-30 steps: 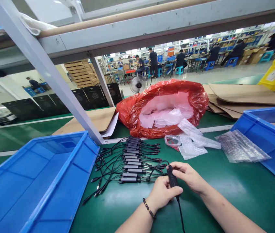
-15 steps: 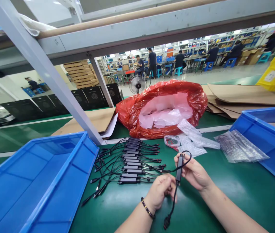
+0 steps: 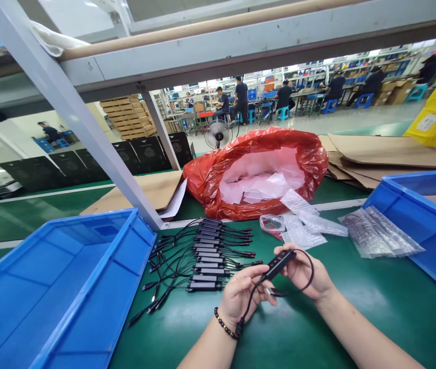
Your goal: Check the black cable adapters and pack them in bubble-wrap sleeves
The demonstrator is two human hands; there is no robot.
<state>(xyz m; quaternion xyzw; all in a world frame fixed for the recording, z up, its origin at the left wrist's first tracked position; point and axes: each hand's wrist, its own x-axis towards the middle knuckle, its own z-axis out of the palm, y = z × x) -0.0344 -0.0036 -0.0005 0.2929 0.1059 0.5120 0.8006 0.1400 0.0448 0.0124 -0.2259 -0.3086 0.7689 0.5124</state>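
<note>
Between my hands is a black cable with an inline control box [image 3: 279, 264]; the box's face, with small white symbols, is turned up and tilted. My right hand [image 3: 308, 274] pinches its far end, where the cable loops out to the right. At the near end, my left hand [image 3: 243, 292] has its fingers closed around the box and cable. A metal-tipped plug [image 3: 275, 292] shows beside the left fingertips; one cable end hangs over the left palm. To the left lies a row of several similar cables with grey-topped boxes [image 3: 206, 271], side by side on the green table [image 3: 187, 338].
A red plastic bag [image 3: 206, 189] full of pinkish-white sheets stands behind. Bubble-wrap pouches [image 3: 310, 225] and a stack of clear pouches [image 3: 379, 233] lie right. Blue bins [image 3: 125, 261] flank both sides. A slanted metal post [image 3: 98, 148] rises at left. People sit far off.
The control box has turned from nearly upright to slanted, symbol face up. My left hand has opened its grip somewhat and moved to the box's near end; the hanging cable end swung left.
</note>
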